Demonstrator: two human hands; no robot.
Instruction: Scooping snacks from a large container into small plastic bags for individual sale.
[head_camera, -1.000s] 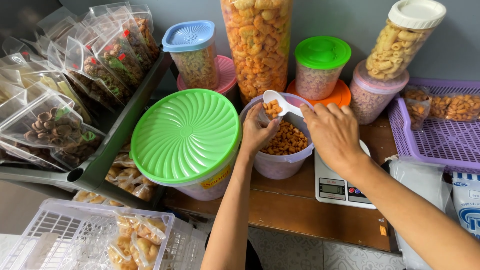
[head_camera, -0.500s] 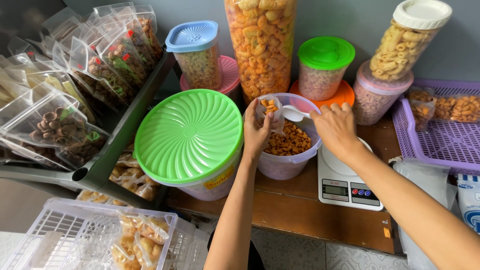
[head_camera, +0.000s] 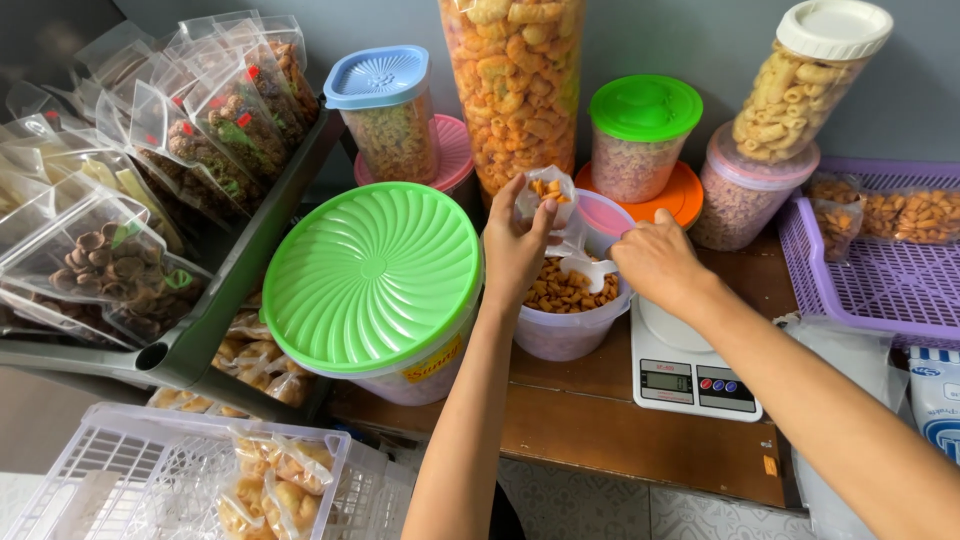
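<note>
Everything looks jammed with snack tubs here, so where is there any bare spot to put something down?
Bare wood shows along the table's front edge, between the big green-lidded tub and the white scale. The purple basket has open floor near its front. The back row of jars is packed tight, and the left hand and right hand fill the space over the open tub.

Brown wooden table (head_camera: 640, 440). Directly on it: large tub with green lid (head_camera: 372, 290) at near left; open tub of snacks (head_camera: 570, 315) beside it; white scale (head_camera: 690, 370) to the right; purple basket (head_camera: 880, 260) at far right; lidded jars (head_camera: 640, 135) along the far edge by the wall.
</note>
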